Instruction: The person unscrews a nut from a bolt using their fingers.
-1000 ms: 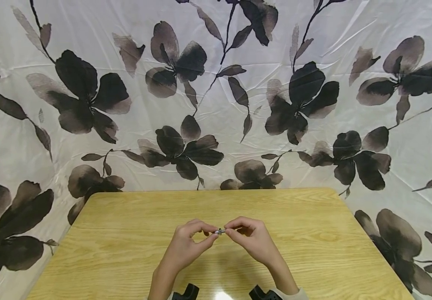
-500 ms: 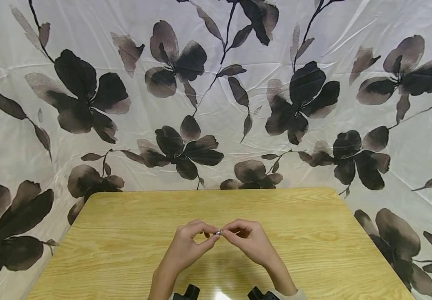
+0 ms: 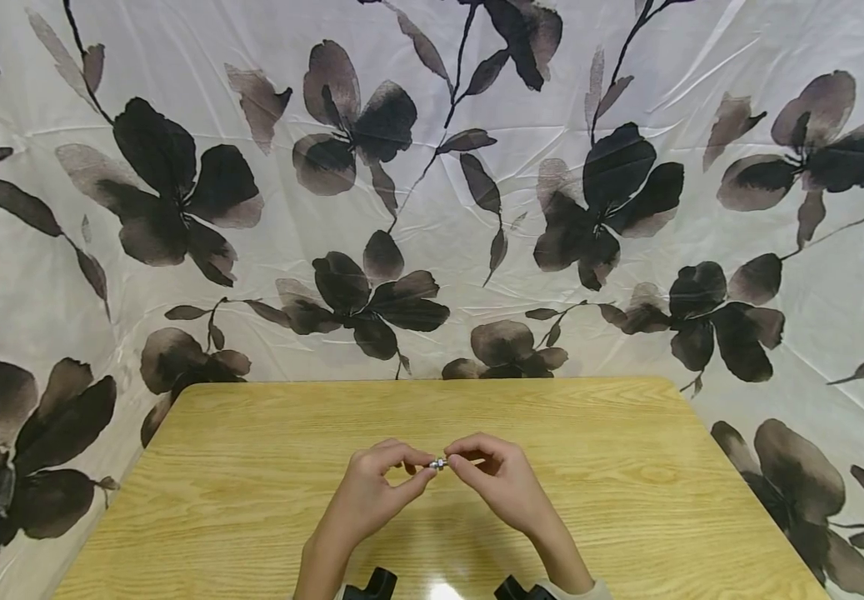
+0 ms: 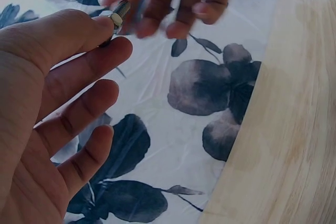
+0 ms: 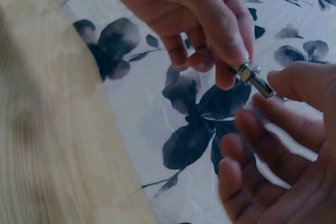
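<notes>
Eased back, right hand, to thumb and forefinger spread about the threaded tip of the bolt; pinching beside the nut with the left hand, over the table!

A person, left hand and right hand bare, shows the edge of a cream-toned right sleeve at 5 o'clock in the head view. A blocky black right wrist unit sits between 5 and 6 o'clock; a similar black left wrist unit appears just past 6, toward 7, beside a sliver of pale left cuff.
</notes>
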`<state>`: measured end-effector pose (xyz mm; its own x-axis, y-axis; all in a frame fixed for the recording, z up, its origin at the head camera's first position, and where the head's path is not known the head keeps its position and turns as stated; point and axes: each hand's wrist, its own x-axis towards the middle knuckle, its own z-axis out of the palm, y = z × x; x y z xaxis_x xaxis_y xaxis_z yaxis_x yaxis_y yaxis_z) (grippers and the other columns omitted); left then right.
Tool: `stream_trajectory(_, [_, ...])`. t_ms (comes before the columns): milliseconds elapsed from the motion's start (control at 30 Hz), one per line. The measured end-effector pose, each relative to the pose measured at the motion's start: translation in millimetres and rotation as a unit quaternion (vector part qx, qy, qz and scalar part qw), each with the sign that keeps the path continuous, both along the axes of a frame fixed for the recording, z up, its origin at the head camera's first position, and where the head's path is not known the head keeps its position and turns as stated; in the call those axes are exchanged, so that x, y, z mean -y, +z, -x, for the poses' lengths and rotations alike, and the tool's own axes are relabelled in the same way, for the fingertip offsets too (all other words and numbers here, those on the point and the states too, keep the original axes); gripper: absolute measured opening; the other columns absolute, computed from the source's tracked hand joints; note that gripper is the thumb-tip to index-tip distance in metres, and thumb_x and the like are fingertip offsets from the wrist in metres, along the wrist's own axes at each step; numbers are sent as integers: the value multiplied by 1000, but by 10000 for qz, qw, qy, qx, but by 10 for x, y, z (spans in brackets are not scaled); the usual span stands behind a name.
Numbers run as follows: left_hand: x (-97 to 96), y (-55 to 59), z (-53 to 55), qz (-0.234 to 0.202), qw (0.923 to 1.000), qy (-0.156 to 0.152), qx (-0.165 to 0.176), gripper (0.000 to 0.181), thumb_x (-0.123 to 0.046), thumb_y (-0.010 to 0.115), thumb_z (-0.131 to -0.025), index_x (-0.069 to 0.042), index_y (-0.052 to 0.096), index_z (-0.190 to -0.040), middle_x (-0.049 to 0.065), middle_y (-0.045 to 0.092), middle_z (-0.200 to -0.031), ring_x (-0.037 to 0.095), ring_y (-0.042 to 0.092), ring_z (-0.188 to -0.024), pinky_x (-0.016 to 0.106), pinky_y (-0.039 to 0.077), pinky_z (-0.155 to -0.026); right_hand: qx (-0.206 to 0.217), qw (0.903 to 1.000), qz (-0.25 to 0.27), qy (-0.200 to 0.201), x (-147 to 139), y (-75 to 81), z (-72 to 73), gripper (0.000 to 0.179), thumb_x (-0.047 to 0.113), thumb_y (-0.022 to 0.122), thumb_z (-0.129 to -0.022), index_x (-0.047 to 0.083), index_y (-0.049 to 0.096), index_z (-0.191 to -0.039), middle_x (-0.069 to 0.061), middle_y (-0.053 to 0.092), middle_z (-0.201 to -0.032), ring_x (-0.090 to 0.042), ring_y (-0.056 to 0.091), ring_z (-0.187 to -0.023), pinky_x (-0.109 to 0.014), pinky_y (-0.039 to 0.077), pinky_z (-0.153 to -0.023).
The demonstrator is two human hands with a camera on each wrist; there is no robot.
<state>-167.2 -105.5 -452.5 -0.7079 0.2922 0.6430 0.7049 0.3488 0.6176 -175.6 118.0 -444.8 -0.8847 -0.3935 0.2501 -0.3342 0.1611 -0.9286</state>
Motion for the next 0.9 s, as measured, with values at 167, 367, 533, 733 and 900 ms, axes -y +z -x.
stream_trajectory(167, [-10,-8,0,-25,9999,-143,14,16,-4,81,-87,-16,80,-98,-3,78,-91,14,67,-78,24,55,-68,128,9996,-263,52,1,-17,10,20,24,64,-103,12,78,-111,-9,77,-109,-16,70,-99,-29,58,-82])
stream_trajectory(367, [-15,-7,-7,-14,9999,-138,48,15,-3,81,-86,-14,80,-96,-3,78,-90,16,67,-77,23,55,-68,-41,9996,19,288,3,-18,0,17,18,65,-103,10,75,-114,-13,74,-112,-19,71,-98,-30,59,-80])
stream_trajectory(533, [-12,-1,-12,35,10000,9,-6,16,-3,83,-84,-15,80,-94,-6,77,-89,16,67,-76,23,53,-67,-255,9983,335,406,4,-8,-3,17,12,62,-104,5,72,-114,-17,72,-112,-22,69,-100,-31,58,-84])
stream_trajectory(733, [-15,8,-20,130,9998,133,-57,16,-5,85,-83,-16,80,-93,-8,77,-88,14,66,-75,24,52,-68,61,9997,-215,132,4,-6,6,21,24,62,-104,10,76,-114,-9,75,-111,-21,69,-103,-29,58,-84])
stream_trajectory(900, [-23,0,-21,156,9998,124,-29,16,-5,85,-82,-16,80,-93,-8,77,-88,10,65,-74,24,52,-69,183,9990,-334,231,-1,-19,10,22,25,62,-105,12,77,-113,-10,76,-112,-28,70,-104,-29,57,-82])
